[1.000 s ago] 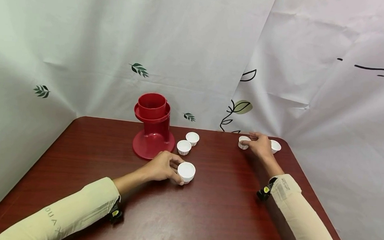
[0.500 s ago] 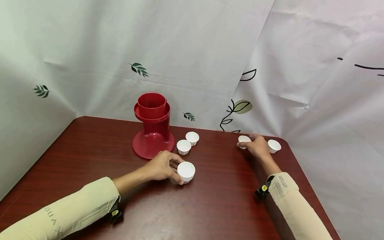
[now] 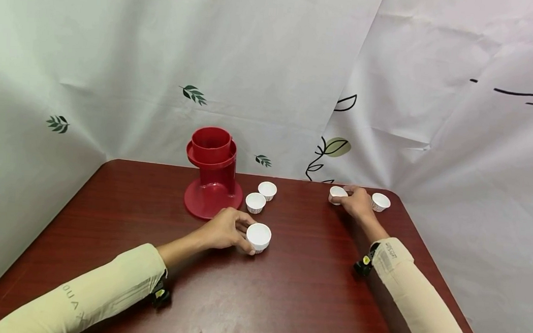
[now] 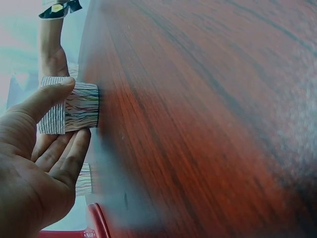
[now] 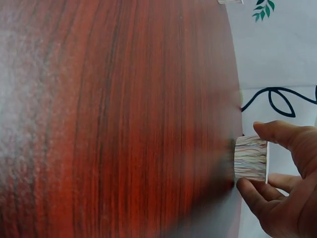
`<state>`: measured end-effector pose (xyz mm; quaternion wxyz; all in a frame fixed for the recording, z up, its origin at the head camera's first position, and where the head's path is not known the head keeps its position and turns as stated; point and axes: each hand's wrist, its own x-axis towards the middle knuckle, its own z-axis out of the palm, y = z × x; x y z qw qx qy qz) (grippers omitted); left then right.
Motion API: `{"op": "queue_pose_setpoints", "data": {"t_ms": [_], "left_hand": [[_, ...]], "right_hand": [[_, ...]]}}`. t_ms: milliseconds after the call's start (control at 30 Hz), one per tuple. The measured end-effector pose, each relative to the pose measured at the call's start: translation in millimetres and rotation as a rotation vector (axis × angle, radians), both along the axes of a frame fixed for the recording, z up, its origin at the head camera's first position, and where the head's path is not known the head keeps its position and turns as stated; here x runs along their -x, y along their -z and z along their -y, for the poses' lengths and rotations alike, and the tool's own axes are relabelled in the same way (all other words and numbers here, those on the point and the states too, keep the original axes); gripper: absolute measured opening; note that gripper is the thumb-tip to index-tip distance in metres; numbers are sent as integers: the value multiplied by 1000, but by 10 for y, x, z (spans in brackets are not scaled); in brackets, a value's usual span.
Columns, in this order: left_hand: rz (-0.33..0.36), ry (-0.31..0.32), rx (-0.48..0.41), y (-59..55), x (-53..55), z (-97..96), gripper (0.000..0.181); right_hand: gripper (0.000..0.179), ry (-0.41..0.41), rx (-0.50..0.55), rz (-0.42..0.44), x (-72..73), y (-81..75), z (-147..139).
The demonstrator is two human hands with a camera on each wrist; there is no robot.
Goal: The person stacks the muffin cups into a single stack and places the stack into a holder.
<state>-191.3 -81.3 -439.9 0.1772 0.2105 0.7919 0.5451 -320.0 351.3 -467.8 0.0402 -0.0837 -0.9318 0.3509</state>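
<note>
- The left hand (image 3: 226, 230) grips a ribbed paper baking cup (image 3: 258, 236) between thumb and fingers, the cup upright over the middle of the tabletop (image 3: 295, 290), well in from the side edges; its upper part is white and ribbed, its lower part streaked in colours
- The right hand (image 3: 358, 202) pinches a streaked paper baking cup (image 3: 336, 193), thumb on one side and fingers on the other, close to the far edge, towards the far right corner
- A corner baking cup (image 3: 381, 202) stands by that far right corner, just beside the right hand
- A pair of baking cups (image 3: 255, 203) stands side by side near the far edge, beside the red stand (image 3: 217, 181), whose round base sits left of the middle and whose top carries a ring and a red cup (image 3: 210, 148)
- The surface is glossy red-brown wood grain with rounded far corners, pale glare spreading across its nearer part
- Creased white sheeting (image 3: 272, 75) rises behind the far edge and along both sides, printed with green leaf sprigs (image 3: 58, 124) and a black-lined vine (image 3: 314, 162)
- Cream sleeves (image 3: 103, 284) cover both forearms
</note>
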Motion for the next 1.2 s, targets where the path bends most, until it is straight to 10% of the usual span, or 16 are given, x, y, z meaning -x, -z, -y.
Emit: {"op": "queue_pose_setpoints", "data": {"t_ms": [400,600,1200], "left_hand": [[3,0,1,-7,1,7,50],[-8,-1,7,-15,-5,14,50],[-2,-2,7,-9,-8,4,50]], "right_hand": [[86,-54,-1,-31,-50,-55,86],[77,-88,3,-21,-381,-388,410],[74,-169,-1,-32,-591,-513,797]]}}
